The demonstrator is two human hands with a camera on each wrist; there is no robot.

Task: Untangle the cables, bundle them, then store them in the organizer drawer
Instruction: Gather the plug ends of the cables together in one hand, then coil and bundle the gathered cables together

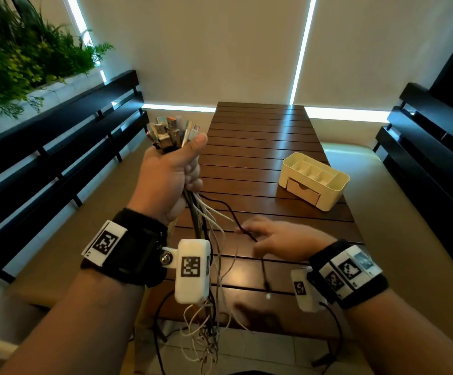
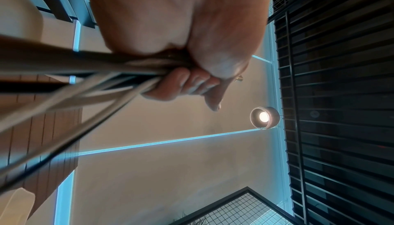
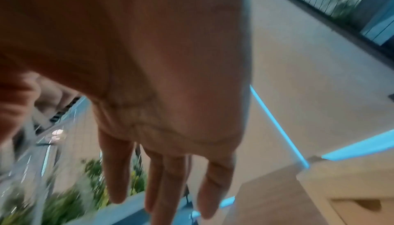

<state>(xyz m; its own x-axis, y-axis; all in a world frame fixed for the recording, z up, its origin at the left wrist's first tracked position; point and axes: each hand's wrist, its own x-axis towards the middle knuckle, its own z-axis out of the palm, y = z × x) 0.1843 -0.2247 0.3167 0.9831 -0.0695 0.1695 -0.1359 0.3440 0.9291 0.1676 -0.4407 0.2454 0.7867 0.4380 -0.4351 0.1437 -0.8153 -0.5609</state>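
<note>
Left hand (image 1: 170, 177) grips cables (image 1: 206, 228); right hand (image 1: 279, 242) blurred, fingers straight.

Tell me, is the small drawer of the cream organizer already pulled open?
No, in the head view the drawer sits flush in the front of the organizer on the table.

The cables (image 1: 205, 226) run white, grey and black; their plugs (image 1: 170, 131) show silver and orange; the organizer (image 1: 314, 180) is cream; the slatted table (image 1: 260, 136) is dark brown; the wrist bands (image 1: 128, 253) are black (with black-and-white square markers).
</note>
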